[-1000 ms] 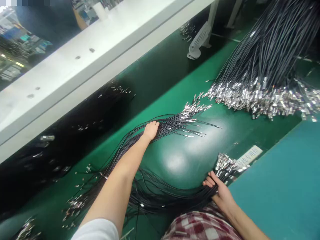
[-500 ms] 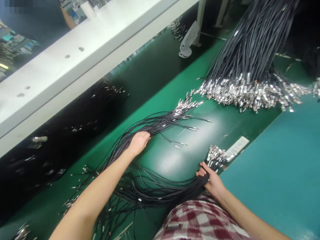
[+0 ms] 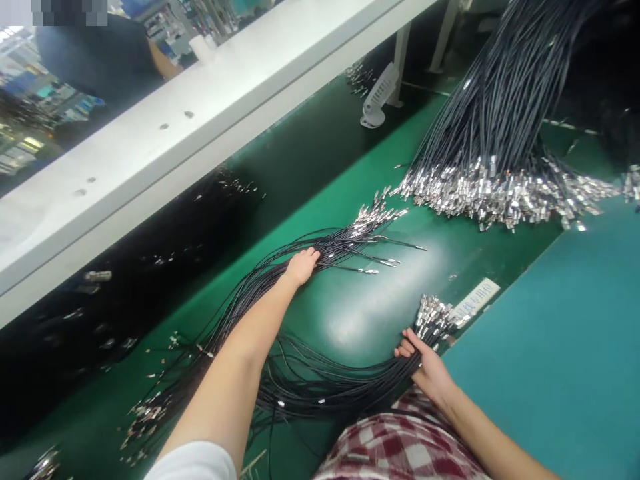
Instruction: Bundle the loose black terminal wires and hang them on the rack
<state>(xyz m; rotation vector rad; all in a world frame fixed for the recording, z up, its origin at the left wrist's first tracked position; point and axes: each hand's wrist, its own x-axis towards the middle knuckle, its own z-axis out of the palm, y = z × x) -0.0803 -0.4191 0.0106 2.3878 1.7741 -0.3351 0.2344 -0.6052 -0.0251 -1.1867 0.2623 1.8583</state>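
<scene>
My left hand reaches far forward and rests on a spread of thin black wires lying on the green belt, fingers curled over the strands near their silver terminal ends. My right hand is closed round a gathered bundle of black wires close to my body. That bundle's metal terminals fan out just past my fingers. The two groups of wire run together at the lower left.
A large heap of black wires with shiny terminals hangs down at the upper right. A white rail crosses the back, with a person in dark clothes behind it. A white bracket stands on the belt. A teal table surface lies right.
My left hand pulled back along the wires half a second ago and has now slid forward again toward the terminal ends. My right hand kept its grip on the bundle.
</scene>
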